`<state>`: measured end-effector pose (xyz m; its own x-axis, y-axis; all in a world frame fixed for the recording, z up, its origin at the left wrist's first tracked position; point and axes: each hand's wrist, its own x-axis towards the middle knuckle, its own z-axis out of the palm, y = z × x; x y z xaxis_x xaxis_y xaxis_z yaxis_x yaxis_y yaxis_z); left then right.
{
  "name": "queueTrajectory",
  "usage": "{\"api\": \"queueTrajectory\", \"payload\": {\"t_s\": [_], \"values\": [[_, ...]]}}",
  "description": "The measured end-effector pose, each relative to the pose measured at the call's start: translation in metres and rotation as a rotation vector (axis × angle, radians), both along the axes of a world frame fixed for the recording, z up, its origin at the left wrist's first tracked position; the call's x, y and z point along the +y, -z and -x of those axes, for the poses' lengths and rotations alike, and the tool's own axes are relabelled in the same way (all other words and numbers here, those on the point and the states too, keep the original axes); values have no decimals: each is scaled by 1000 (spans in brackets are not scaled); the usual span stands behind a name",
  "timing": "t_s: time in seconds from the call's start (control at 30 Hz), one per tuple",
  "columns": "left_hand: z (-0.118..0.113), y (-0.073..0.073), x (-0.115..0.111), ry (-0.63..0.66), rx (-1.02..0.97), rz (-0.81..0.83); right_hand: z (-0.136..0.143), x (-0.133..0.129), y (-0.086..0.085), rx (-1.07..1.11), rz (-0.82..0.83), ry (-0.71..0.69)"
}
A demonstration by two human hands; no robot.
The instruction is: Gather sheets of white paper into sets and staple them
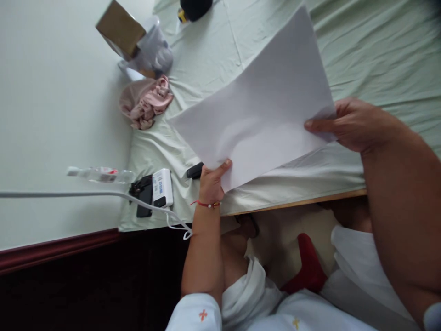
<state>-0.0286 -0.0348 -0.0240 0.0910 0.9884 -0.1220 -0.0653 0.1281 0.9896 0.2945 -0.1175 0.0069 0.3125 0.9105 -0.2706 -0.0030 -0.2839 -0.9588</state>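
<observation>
A blank white sheet of paper (262,110) is held up, slightly curved, above a bed with a pale green sheet (372,59). My left hand (212,183) pinches its lower left edge, thumb on top and the other fingers hidden beneath. At the right edge, my right hand (351,123) grips the paper with the thumb across its upper face; those fingers are mostly behind it. A small black object (195,170) lies just left of my left hand.
A white power bank (162,187), a black device (144,195) and a clear bottle (103,175) are at the left. Behind them are pink cloth (149,103), a plastic bag (156,50) and a cardboard box (120,28). A white cable (86,194) crosses the left side.
</observation>
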Motion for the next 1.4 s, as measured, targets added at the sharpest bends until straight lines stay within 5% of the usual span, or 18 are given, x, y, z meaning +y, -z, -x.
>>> {"api": "queueTrajectory", "payload": {"t_s": [0.3, 0.43, 0.6, 0.8, 1.2, 1.4], "values": [[-9, -2, -3, 7, -130, 256, 5, 9, -10, -85, -8, 82], [-8, -1, -9, 33, -125, 201, 1, 7, -10, 47, -12, 128], [2, -5, -15, 38, -76, 29, 0, -5, -17, 235, -4, 27], [12, -9, -11, 23, -20, -95, 6, -6, -16, 222, 57, 33], [-4, -4, -11, 87, -91, 53, 11, 6, -12, 185, -133, 259], [-5, -8, -14, 166, -167, -2, 9, 1, -8, 181, -193, 166]]}}
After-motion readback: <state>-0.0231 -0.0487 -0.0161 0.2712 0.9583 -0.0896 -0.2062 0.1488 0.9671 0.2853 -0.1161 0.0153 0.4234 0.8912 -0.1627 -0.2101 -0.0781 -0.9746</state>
